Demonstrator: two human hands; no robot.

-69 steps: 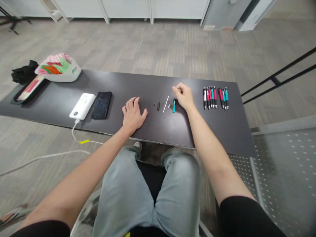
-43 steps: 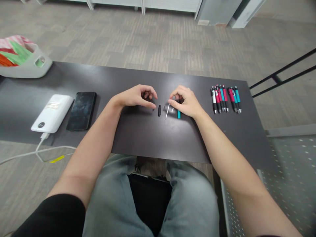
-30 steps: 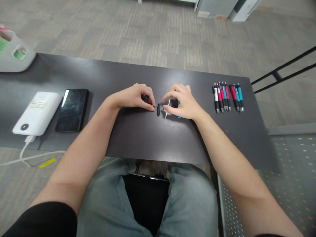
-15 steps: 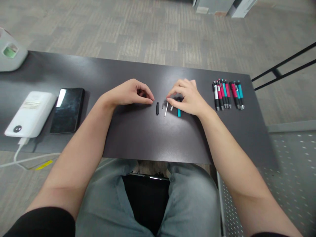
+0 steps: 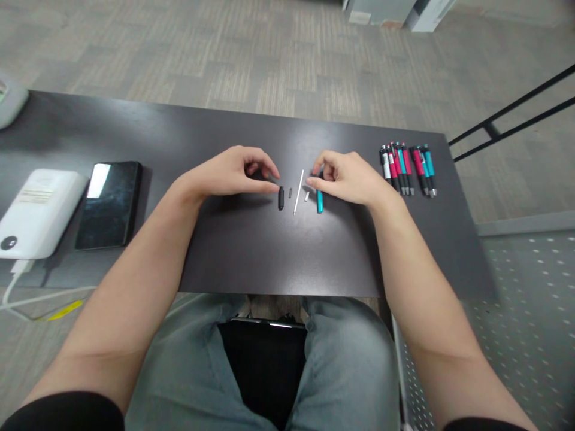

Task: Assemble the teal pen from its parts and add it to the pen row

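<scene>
Pen parts lie in a row on the dark table between my hands. From the left they are a black pen grip [image 5: 281, 199], a small spring [image 5: 290, 193], a thin white refill [image 5: 298, 193], a small white piece [image 5: 306, 196] and a teal pen barrel [image 5: 320, 202]. My left hand [image 5: 251, 172] hovers beside the top of the black grip, thumb and fingers apart, holding nothing. Over the teal barrel's upper end is my right hand [image 5: 339, 173], its thumb and forefinger slightly apart with nothing visible between them. It hides that end of the barrel.
Several assembled pens [image 5: 406, 169] in pink, teal and white lie at the table's right end. On the left are a black phone [image 5: 109, 205] and a white power bank [image 5: 40, 212] with a white cable [image 5: 49, 293]. A pale object [image 5: 11, 102] stands at the far left corner.
My right hand has let go of the refill and drawn back to the right. The refill now lies on the table. My left hand has hardly moved; the view has shifted slightly.
</scene>
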